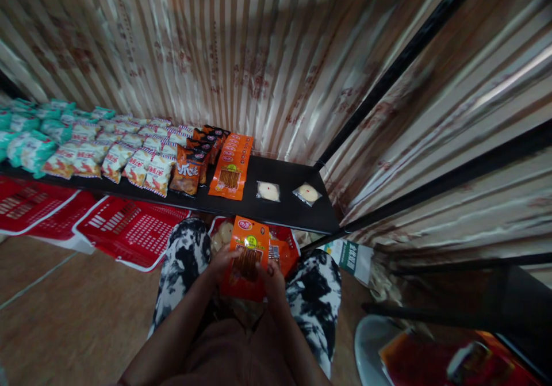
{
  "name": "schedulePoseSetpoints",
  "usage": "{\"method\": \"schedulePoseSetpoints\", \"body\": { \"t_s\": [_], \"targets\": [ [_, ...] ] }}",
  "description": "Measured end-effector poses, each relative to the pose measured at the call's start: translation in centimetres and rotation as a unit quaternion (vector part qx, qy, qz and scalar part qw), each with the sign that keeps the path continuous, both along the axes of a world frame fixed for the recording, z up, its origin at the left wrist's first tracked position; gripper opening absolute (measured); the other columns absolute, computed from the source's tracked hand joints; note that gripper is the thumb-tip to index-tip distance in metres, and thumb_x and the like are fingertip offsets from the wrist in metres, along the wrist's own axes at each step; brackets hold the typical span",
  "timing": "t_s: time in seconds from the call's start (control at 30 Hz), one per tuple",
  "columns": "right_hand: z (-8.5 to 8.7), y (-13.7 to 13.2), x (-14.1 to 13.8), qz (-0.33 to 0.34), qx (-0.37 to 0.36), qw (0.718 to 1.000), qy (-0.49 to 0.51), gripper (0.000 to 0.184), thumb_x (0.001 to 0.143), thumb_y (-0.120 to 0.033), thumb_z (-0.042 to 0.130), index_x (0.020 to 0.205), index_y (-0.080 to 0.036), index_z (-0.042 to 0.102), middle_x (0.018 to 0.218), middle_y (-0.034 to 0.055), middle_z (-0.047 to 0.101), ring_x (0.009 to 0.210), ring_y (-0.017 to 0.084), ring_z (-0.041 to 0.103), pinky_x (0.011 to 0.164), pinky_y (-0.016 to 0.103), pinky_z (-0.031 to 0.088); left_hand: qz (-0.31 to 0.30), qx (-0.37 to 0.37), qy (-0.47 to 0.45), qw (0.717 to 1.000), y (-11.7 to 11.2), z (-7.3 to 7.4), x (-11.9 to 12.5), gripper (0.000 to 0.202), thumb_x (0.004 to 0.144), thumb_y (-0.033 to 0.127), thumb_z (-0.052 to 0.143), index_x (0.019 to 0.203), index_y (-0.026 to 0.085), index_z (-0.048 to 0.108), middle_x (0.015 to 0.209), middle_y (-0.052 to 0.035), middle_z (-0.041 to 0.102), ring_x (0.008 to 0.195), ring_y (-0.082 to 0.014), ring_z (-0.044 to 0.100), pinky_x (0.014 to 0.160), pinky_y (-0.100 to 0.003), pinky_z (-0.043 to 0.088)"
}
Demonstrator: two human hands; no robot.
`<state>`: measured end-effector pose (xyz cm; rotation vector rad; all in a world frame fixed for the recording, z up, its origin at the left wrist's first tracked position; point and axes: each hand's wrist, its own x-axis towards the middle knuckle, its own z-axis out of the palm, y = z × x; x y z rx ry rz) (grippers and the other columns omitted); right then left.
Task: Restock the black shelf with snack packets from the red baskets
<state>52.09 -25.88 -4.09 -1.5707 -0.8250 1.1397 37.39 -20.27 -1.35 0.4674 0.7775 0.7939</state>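
Note:
Between my knees I hold an orange snack packet [245,279] upright, its front with a clear window facing me. My left hand [221,261] is closed on its left edge, and my right hand [272,279] grips the lower right side. Behind the packet, a red basket [295,242] holds more orange packets [283,255] and round pale items in clear wrap [222,233]. On the black shelf [254,212] above lies another orange packet [232,166]. To its right rest two wrapped round pale crackers, one nearer [268,191] and one near the shelf's end [307,193].
White snack bags [118,159], dark-orange bags [187,170] and teal bags [32,147] crowd the shelf's left. Red baskets [129,230] stand below. Black metal bars [388,78] slant on the right before the patterned curtain [259,58]. A pale tub [366,340] sits low right.

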Motion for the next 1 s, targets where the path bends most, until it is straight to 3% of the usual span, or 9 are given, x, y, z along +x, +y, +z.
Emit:
{"method": "schedulePoseSetpoints", "body": {
  "t_s": [0.2, 0.33, 0.53, 0.73, 0.9, 1.0],
  "targets": [
    [1.9, 0.0, -0.2, -0.029, 0.012, 0.997, -0.066, 0.025, 0.064, -0.045, 0.059, 0.073, -0.022, 0.053, 0.063, -0.0026, 0.060, 0.060, 0.016, 0.054, 0.058, 0.027, 0.046, 0.021, -0.009, 0.006, 1.000, -0.1, -0.5, 0.2, 0.048, 0.052, 0.032, 0.079, 0.093, 0.014, 0.062, 0.081, -0.0048, 0.069, 0.075, -0.0209, 0.063, 0.069, -0.029, 0.047],
    [2.3, 0.0, -0.2, -0.041, 0.001, 0.994, -0.100, 0.027, 0.064, -0.047, 0.059, 0.072, -0.022, 0.052, 0.062, -0.0039, 0.057, 0.060, 0.015, 0.052, 0.058, 0.026, 0.044, 0.030, -0.007, 0.021, 0.999, -0.1, -0.2, 0.1, 0.049, 0.053, 0.030, 0.077, 0.098, 0.015, 0.062, 0.077, -0.0030, 0.069, 0.070, -0.0192, 0.063, 0.065, -0.028, 0.047],
    [3.0, 0.3, -0.1, 0.007, 0.001, 1.000, 0.014, 0.032, 0.069, -0.052, 0.054, 0.081, -0.022, 0.054, 0.073, 0.0000, 0.065, 0.066, 0.018, 0.059, 0.059, 0.027, 0.047, 0.030, -0.018, 0.028, 0.999, 0.0, 0.4, -0.2, 0.051, 0.053, 0.028, 0.076, 0.100, 0.015, 0.063, 0.081, -0.0049, 0.070, 0.074, -0.0218, 0.065, 0.065, -0.029, 0.047],
    [4.8, 0.9, -0.3, -0.030, -0.011, 0.985, 0.172, 0.036, 0.064, -0.045, 0.063, 0.087, -0.022, 0.050, 0.070, -0.0025, 0.064, 0.057, 0.015, 0.059, 0.058, 0.029, 0.049, -0.015, -0.032, 0.019, 0.999, -0.1, -0.1, 0.0, 0.055, 0.050, 0.028, 0.077, 0.101, 0.013, 0.063, 0.079, -0.0056, 0.070, 0.071, -0.0222, 0.065, 0.064, -0.029, 0.047],
    [6.2, 0.6, -0.6, -0.041, -0.009, 0.992, 0.117, 0.025, 0.067, -0.039, 0.060, 0.083, -0.022, 0.051, 0.070, -0.0018, 0.064, 0.059, 0.015, 0.059, 0.055, 0.026, 0.048, -0.026, -0.033, 0.037, 0.998, -0.3, 0.4, 0.2, 0.044, 0.053, 0.028, 0.075, 0.094, 0.015, 0.064, 0.073, -0.0019, 0.070, 0.061, -0.0173, 0.063, 0.059, -0.026, 0.046],
    [5.9, 0.7, -0.6, -0.030, -0.001, 0.995, 0.091, 0.023, 0.070, -0.039, 0.057, 0.085, -0.022, 0.053, 0.074, -0.0010, 0.064, 0.061, 0.015, 0.059, 0.056, 0.026, 0.048, -0.011, -0.032, 0.053, 0.998, -0.2, 0.8, 0.2, 0.035, 0.052, 0.028, 0.074, 0.084, 0.016, 0.065, 0.067, 0.0000, 0.068, 0.057, -0.0154, 0.061, 0.056, -0.025, 0.045]
  ]
}}
